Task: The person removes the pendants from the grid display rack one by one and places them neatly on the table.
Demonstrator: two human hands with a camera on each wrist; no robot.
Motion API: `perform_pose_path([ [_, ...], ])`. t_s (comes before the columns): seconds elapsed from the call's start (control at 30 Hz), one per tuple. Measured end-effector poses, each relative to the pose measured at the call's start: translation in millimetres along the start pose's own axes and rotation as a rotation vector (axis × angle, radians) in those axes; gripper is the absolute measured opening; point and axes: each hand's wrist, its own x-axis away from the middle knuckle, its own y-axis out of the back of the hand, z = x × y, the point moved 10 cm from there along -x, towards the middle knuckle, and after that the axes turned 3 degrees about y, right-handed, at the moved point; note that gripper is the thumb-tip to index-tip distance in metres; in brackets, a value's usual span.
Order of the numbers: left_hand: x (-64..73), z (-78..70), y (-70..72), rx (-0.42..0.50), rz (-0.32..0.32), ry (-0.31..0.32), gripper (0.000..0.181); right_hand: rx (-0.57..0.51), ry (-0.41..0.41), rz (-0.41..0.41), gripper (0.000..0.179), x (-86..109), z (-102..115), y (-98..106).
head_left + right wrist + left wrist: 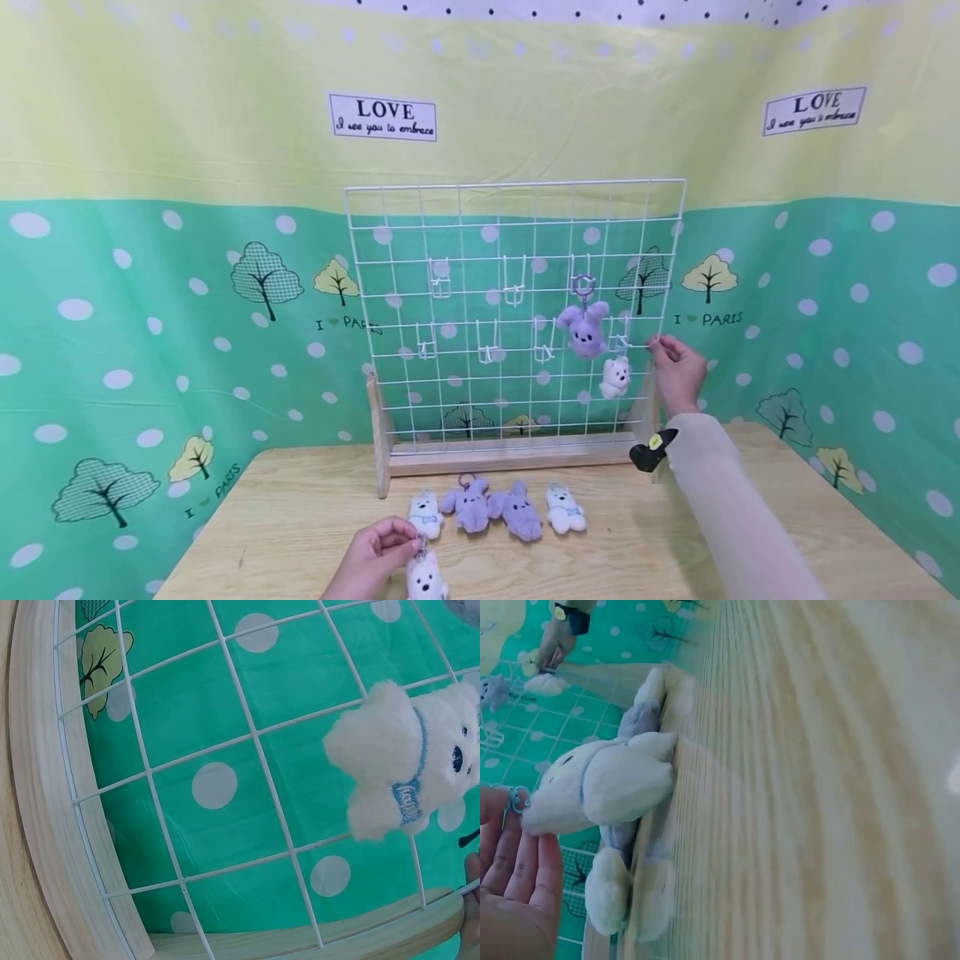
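Note:
Low over the table's front, my left hand [372, 557] pinches the ring at the top of a white plush dog keychain [425, 577]. The left wrist view shows that plush dog [622, 784] hanging from the finger and thumb, with a blue ribbon round its neck. My right hand [677, 375] grips the right edge wire of a white grid rack [517, 182]. Beside that hand, a white plush dog [616, 379] with a blue scarf hangs on a lower hook. A purple plush rabbit [585, 333] hangs by its ring from an upper hook.
In front of the rack's wooden base [517, 457] lie two white plush dogs, one at the left [425, 515] and one at the right [565, 508]. Purple rabbits [472, 507] lie between them. Several white hooks [489, 353] project from the grid. A patterned curtain hangs behind.

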Motion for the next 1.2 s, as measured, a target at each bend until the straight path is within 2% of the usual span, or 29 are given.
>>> perform_pose_path([
  [0.27,-12.5,8.7,7.1,-0.047,-0.078,-0.009,0.029,0.001,-0.007,0.003,0.036,0.8,-0.2,-0.2],
  [0.5,-21.1,12.5,8.7,0.0,-0.11,0.006,0.029,0.005,-0.002,-0.002,0.036,0.8,0.1,1.0],
  [0.73,-28.9,15.6,10.4,-0.008,-0.151,0.018,0.028,0.004,0.01,-0.003,0.035,0.1,1.0,0.1],
  [1.2,-31.3,20.4,15.5,-0.007,-0.197,0.009,0.022,-0.014,0.018,-0.001,0.035,-0.4,1.3,0.0],
])
